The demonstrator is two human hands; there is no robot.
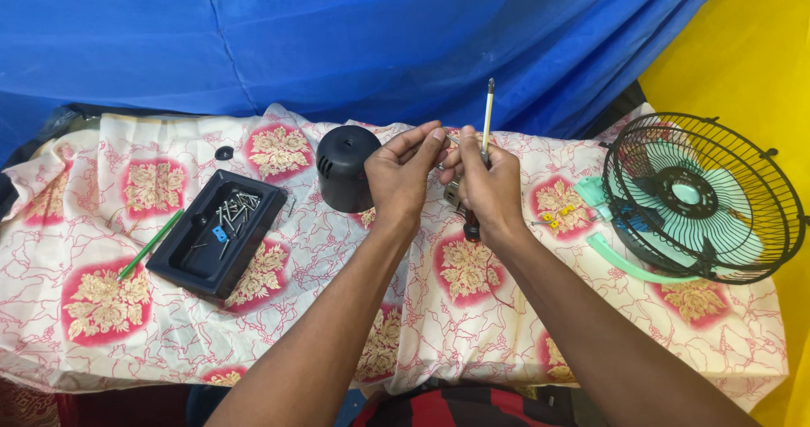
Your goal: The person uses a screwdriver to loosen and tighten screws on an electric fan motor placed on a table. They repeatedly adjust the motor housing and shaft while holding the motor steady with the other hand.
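- The left hand (403, 176) and the right hand (488, 186) meet above the middle of the desk (101, 309), fingertips touching.
- The right hand is closed round a thin screwdriver (487, 115) whose shaft stands upright above the knuckles.
- The left hand's fingers are pinched together at a small metal part (453, 192), mostly hidden between the two hands; what it is cannot be told.
- Just left of the left hand stands a black cylindrical motor cover (342, 167).
- Further left, a black tray (181, 258) holds screws (234, 210); a green pencil-like stick (152, 243) lies beside it.
- Well to the right sits a fan (704, 197) with a black wire guard and pale green blades.
- A flowered cloth (472, 309) covers the desk.
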